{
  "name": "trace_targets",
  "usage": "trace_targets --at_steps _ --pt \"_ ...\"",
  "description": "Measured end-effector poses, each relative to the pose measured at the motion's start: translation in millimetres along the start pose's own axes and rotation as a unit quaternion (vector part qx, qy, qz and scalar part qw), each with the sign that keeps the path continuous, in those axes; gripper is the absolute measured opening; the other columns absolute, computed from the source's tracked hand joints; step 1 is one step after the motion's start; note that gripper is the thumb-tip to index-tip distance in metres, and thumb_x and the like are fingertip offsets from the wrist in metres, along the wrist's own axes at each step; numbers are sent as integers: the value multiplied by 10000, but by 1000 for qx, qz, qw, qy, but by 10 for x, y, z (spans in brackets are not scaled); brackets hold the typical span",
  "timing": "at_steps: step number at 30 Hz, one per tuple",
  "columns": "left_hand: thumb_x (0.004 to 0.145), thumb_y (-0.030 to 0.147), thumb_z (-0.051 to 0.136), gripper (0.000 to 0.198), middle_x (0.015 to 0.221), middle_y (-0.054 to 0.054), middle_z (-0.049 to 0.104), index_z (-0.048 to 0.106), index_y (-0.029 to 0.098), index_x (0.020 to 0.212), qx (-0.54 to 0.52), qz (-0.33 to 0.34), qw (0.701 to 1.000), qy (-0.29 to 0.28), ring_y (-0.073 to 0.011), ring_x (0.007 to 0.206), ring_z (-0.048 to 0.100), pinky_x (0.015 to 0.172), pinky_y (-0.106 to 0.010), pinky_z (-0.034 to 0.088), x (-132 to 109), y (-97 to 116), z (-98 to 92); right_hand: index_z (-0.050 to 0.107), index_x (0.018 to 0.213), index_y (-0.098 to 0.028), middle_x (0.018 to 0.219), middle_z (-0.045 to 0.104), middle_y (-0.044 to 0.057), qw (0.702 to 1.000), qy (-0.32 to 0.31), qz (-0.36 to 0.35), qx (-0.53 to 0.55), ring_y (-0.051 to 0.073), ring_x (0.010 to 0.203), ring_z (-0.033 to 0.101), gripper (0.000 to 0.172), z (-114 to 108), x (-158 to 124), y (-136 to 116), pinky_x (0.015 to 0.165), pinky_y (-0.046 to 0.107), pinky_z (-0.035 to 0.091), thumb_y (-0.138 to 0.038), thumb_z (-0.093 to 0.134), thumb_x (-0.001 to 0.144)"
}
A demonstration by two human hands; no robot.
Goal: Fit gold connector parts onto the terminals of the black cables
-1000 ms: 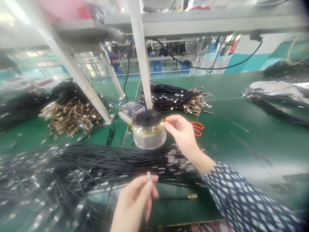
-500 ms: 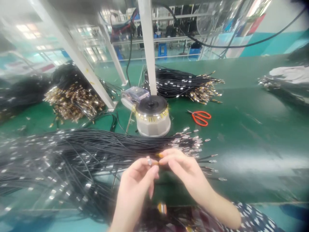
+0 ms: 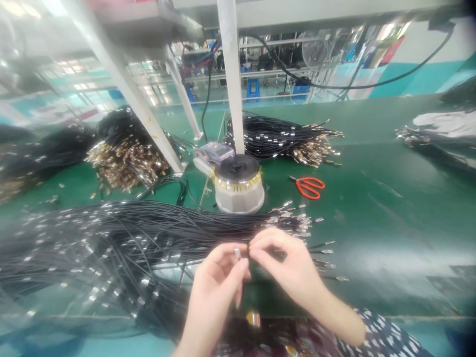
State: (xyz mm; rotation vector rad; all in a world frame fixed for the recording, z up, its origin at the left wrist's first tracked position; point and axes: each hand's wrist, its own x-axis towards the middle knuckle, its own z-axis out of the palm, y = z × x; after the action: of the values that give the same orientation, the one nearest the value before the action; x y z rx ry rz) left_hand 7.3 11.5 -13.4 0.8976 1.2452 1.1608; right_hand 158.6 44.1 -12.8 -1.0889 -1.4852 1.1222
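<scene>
My left hand [image 3: 219,282] is closed in a pinch on a cable end, with a small silvery-white tag [image 3: 237,253] showing above the thumb. Fingertip to fingertip with it, my right hand [image 3: 284,253] pinches a tiny amber piece of tape [image 3: 249,246] at the tip of that cable; the fingers largely cover it. Behind both hands lies a long bundle of black cables [image 3: 178,223] with pale tagged ends pointing right. A round tape dispenser [image 3: 240,191], ringed with short yellow strips, stands just beyond the bundle.
Orange-handled scissors [image 3: 310,187] lie on the green table [image 3: 372,198]. Coiled cables with brassy ends [image 3: 312,148] are at the back, and another heap [image 3: 126,161] sits left. White posts [image 3: 232,74] rise from the table. More cables with a white cloth-like item [image 3: 446,121] lie far right.
My right fingers have closed together at the cable tip, where a yellow-orange strip showed at the fingertip before. Both hands have shifted slightly to the right in view as the camera tilted.
</scene>
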Motion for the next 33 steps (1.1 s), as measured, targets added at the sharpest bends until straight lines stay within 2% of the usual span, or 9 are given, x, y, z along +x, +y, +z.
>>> trace_targets --at_steps 3,7,12,18,24,33 --pt "842 317 662 315 630 22 636 580 180 1114 -4 20 1000 -10 -82 425 479 388 -184 421 -25 4 1 669 704 -172 806 693 34 999 -11 30 26 171 799 632 120 -27 22 -6 784 311 468 -206 664 819" --pt "814 292 675 289 636 6 653 614 158 1062 31 36 999 0 -109 428 524 365 -212 460 -35 -6 3 672 683 -166 807 673 39 993 -59 45 90 180 803 628 105 -19 36 -9 782 320 469 -211 686 777" --pt "771 274 695 291 607 4 663 664 147 1031 48 41 998 27 -130 385 553 341 -246 495 -42 -23 7 672 679 -165 804 652 37 991 -60 53 103 180 796 617 71 17 48 17 792 331 464 -190 715 729" --pt "756 250 698 263 589 16 669 688 162 1004 53 50 996 44 -124 360 562 334 -228 490 -42 -15 13 666 673 -167 802 647 36 989 -70 62 111 180 793 614 90 18 69 26 788 333 463 -210 713 737" --pt "738 245 699 260 579 12 670 691 143 977 70 31 996 42 -128 364 569 353 -234 495 -50 73 56 659 665 -169 798 642 34 988 -85 63 109 176 805 614 103 -2 81 34 787 324 471 -213 707 745" --pt "740 228 711 237 585 7 675 701 152 964 80 27 996 41 -126 361 571 374 -234 490 -65 81 51 662 670 -171 804 648 31 991 -77 55 98 170 809 625 97 -3 75 48 776 314 495 -201 705 751"
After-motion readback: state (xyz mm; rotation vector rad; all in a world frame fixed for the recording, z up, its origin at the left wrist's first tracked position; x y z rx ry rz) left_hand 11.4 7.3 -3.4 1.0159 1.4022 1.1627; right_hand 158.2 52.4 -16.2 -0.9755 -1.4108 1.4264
